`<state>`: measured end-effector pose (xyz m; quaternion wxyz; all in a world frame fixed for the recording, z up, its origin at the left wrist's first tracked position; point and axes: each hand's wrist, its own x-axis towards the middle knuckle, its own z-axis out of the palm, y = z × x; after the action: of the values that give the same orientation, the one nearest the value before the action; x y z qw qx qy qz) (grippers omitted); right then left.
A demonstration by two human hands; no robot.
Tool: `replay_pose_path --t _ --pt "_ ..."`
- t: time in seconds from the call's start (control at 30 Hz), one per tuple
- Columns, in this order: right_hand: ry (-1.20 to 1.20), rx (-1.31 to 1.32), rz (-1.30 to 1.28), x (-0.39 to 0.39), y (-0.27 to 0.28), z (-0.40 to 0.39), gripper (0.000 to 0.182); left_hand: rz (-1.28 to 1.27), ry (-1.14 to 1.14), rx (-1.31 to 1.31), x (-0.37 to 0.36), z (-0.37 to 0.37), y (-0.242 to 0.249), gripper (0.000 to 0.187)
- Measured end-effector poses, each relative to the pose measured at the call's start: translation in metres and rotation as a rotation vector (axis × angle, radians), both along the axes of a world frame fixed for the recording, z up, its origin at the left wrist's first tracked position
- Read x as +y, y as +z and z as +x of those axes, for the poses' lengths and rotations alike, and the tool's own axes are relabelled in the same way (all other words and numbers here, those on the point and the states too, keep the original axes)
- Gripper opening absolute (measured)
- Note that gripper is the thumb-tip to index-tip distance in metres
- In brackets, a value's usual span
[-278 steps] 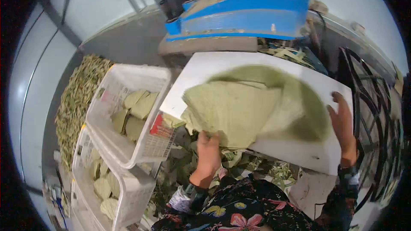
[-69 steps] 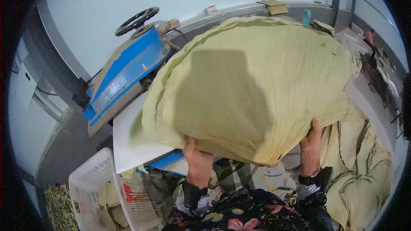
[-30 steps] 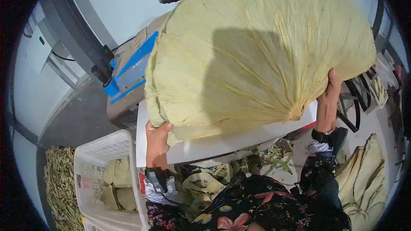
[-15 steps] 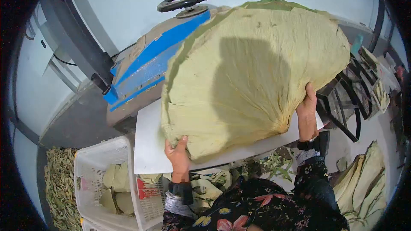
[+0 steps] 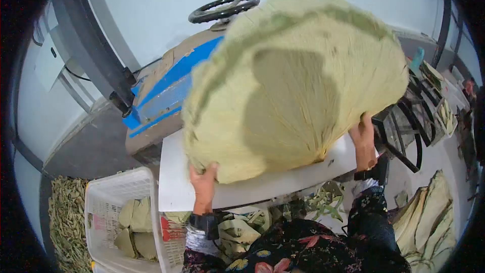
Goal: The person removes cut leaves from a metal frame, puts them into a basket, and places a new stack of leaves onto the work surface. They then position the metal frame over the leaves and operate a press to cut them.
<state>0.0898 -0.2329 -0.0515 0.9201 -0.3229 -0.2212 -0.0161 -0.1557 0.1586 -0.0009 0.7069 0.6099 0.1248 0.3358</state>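
A large, pale yellow-green dried lotus leaf (image 5: 298,106), folded into a half-round fan, fills the middle of the view. It is raised and tilted above a white board (image 5: 174,187), with a dark shadow across its veined face. Its upper rim is blurred. At the lower left corner, my left hand (image 5: 203,184) pinches the edge, thumb in front. My right hand (image 5: 362,139) grips the lower right edge near the leaf's gathered point, its fingers partly hidden behind.
Behind the leaf stands a blue machine (image 5: 164,88) with a black handwheel (image 5: 222,9). A white basket (image 5: 154,197) with leaf pieces sits lower left, beside a heap of shredded leaves (image 5: 73,222). Folded leaves (image 5: 429,217) lie lower right, below a black metal frame (image 5: 417,146).
The leaf has shifted slightly left and up, and its far rim now reaches higher with a second pale layer showing behind. Both hands keep their hold; my left hand has moved a little left.
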Motion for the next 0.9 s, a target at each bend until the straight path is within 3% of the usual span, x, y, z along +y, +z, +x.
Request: replay_pose_path --t 0.03,0.1,0.17,0.27,0.33,0.43,0.5,0.53,0.6,0.7,0.8,0.9 --pt "-0.04 -0.016 -0.147 -0.003 -0.013 0.005 0.054 0.005 0.0 -0.017 0.001 0.001 -0.01 0.046" --pt "-0.007 -0.026 -0.03 0.03 0.026 -0.025 0.053 0.16 0.077 -0.026 -0.002 0.002 -0.039 0.046" --pt "-0.105 0.081 -0.102 0.044 0.044 -0.045 0.055 0.105 0.082 0.008 -0.007 0.001 -0.016 0.049" --pt "0.036 0.147 0.065 0.032 0.033 -0.022 0.055 0.049 0.038 -0.007 0.0 -0.003 -0.004 0.051" --pt "0.135 0.146 0.11 0.032 0.023 -0.022 0.054 0.111 0.072 0.123 -0.005 -0.003 -0.014 0.047" --pt "0.021 0.133 0.027 0.045 0.027 -0.025 0.054 0.094 0.112 -0.049 -0.01 0.005 -0.032 0.045" --pt "-0.098 0.029 -0.21 0.043 0.03 -0.03 0.058 0.104 0.123 0.071 -0.002 0.002 -0.022 0.047" --pt "-0.098 0.038 -0.21 0.042 0.023 -0.029 0.058 0.065 0.095 0.029 0.004 0.004 -0.02 0.048" --pt "0.101 0.162 0.049 0.036 0.01 -0.018 0.057 0.025 0.069 -0.022 0.005 0.005 -0.027 0.048" --pt "-0.005 0.111 0.021 0.055 0.036 -0.038 0.058 0.166 0.092 -0.05 0.004 0.014 -0.042 0.045" --pt "-0.139 0.241 -0.088 0.049 0.043 -0.04 0.061 0.161 0.075 0.096 0.016 -0.001 -0.031 0.045" --pt "-0.082 0.236 -0.155 0.036 0.058 -0.059 0.063 0.184 0.041 0.081 0.038 -0.014 0.001 0.046"
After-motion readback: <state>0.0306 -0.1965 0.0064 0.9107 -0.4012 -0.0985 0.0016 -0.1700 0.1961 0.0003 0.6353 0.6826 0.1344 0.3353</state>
